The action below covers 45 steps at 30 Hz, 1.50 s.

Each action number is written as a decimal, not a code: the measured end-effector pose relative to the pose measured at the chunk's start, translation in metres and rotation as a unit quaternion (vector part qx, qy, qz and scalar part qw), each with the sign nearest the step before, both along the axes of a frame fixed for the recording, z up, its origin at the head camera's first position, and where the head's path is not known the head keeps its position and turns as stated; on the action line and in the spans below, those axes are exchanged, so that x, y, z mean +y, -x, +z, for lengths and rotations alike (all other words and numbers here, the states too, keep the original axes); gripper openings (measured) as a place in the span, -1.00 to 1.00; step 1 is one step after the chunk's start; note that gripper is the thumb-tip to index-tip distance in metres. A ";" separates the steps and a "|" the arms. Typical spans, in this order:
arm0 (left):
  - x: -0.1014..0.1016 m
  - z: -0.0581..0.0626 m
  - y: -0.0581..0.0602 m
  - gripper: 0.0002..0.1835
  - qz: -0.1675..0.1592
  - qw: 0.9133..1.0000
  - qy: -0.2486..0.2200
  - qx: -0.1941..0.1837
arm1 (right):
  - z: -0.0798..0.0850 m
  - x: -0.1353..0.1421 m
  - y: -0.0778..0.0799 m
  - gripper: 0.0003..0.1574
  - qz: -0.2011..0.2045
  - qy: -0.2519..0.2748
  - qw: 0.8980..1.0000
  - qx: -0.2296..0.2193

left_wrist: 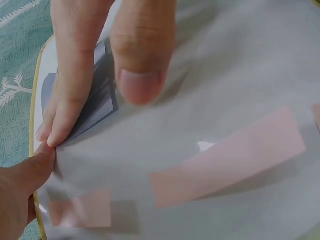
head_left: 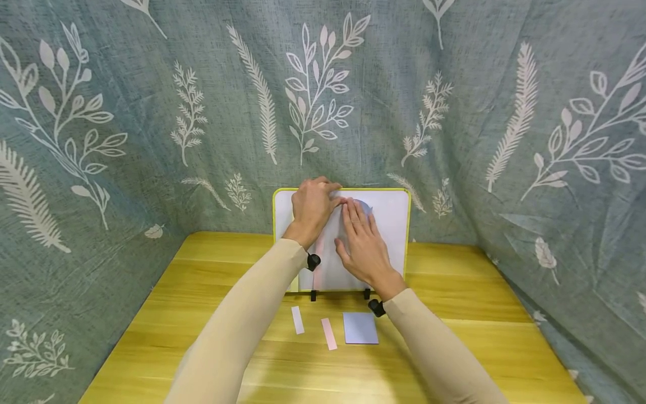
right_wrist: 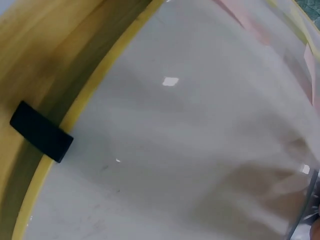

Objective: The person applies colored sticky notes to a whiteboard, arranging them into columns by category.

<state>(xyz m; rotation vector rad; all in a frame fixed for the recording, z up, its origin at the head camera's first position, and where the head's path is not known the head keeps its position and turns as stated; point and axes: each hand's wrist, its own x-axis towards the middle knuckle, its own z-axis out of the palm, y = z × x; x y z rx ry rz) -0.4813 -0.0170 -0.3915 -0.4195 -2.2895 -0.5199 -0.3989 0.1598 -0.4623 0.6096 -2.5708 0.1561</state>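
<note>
A whiteboard (head_left: 393, 241) with a yellow frame stands upright on the table. My left hand (head_left: 310, 212) grips its top edge, fingers over the frame and thumb on the front. In the left wrist view that thumb (left_wrist: 42, 165) touches the lower corner of a blue sticky note (left_wrist: 102, 97). My right hand (head_left: 364, 241) lies against the board with fairly straight fingers, pressing the sticky note and covering much of it. Left of it, a pink paper strip (head_left: 318, 264) and a yellow strip (head_left: 295, 283) run down the board. The left wrist view shows another short pink strip (left_wrist: 82, 209).
On the table before the board lie a white strip (head_left: 298, 320), a pink strip (head_left: 329, 334) and a blue sticky-note pad (head_left: 360, 328). Black feet (head_left: 367, 293) support the board's bottom edge. Patterned green cloth (head_left: 202, 112) hangs behind and at both sides.
</note>
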 end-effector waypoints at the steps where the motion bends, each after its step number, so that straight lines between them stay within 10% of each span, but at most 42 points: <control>1: 0.000 -0.001 0.000 -0.55 -0.001 1.000 0.000 0.003 | 0.000 0.001 0.000 0.15 -0.005 -0.003 1.000 -0.002; 27: -0.007 -0.009 -0.003 -0.56 0.000 0.999 0.011 0.043 | -0.004 0.056 0.002 0.09 -0.055 0.055 0.997 0.017; 36: -0.004 0.007 -0.039 -0.46 -0.018 0.999 0.034 0.013 | -0.007 0.059 -0.004 0.08 -0.026 0.085 0.996 0.032; 45: -0.005 0.006 -0.062 -0.46 -0.041 0.998 0.049 0.022 | -0.019 0.065 -0.014 -0.05 0.054 0.130 0.979 0.145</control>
